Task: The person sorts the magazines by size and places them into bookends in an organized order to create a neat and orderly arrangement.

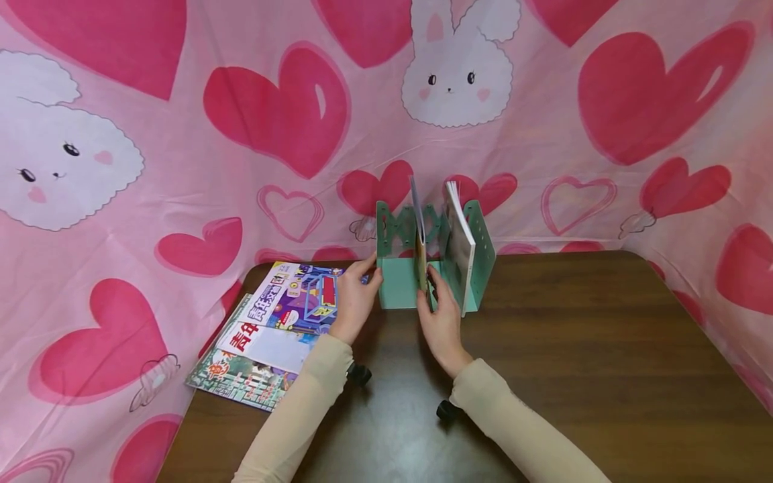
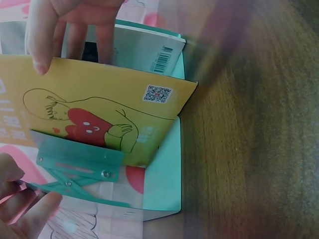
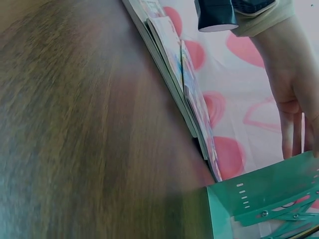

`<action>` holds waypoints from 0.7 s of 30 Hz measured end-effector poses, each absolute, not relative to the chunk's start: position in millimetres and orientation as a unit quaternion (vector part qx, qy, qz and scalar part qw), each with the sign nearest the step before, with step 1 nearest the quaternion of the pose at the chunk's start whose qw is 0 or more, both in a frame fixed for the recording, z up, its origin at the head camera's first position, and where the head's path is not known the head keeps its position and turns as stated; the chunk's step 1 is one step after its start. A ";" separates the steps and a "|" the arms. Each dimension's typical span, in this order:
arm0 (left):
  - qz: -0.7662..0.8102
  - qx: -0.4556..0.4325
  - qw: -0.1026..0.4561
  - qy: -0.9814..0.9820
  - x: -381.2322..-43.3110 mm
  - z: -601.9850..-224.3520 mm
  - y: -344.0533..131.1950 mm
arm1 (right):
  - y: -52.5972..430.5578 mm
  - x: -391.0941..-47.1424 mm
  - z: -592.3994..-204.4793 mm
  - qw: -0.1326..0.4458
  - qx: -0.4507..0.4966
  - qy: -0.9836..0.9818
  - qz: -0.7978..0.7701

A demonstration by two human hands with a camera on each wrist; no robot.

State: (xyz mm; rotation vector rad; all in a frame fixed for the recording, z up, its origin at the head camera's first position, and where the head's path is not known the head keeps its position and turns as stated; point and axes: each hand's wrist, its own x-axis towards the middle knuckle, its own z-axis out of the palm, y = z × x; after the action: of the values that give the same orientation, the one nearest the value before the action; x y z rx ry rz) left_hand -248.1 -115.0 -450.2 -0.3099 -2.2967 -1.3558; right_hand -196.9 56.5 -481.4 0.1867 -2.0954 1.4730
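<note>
A green expandable bookshelf (image 1: 400,285) with upright end plates and a crisscross back stands on the table. My left hand (image 1: 356,300) pinches the edge of its left end plate (image 3: 271,181) between thumb and fingers. A thin magazine (image 1: 421,258) stands upright inside; its yellow cover (image 2: 79,99) bears a line-drawn figure hugging a red heart. My right hand (image 1: 445,325) grips this magazine, thumb on the yellow cover and fingers behind it. A thicker white-edged book (image 1: 462,248) leans near the right end plate (image 1: 482,251).
Several overlapping magazines (image 1: 272,359) lie at the table's left, beside the bookshelf. The dark wooden table (image 1: 574,362) extends to the right. A pink cloth (image 1: 374,127) with hearts and rabbits hangs behind.
</note>
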 end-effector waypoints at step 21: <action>-0.504 -0.103 0.179 -0.839 -232.3 -446.0 -120.1 | 77.8 -173.3 -474.4 0.293 0.109 -0.799 0.514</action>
State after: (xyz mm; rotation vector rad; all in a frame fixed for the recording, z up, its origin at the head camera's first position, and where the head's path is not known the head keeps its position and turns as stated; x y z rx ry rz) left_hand -232.3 -120.1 -446.0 -0.2922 -2.3718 -1.4253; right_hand -173.3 77.8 -474.4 0.2910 -2.1271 1.3692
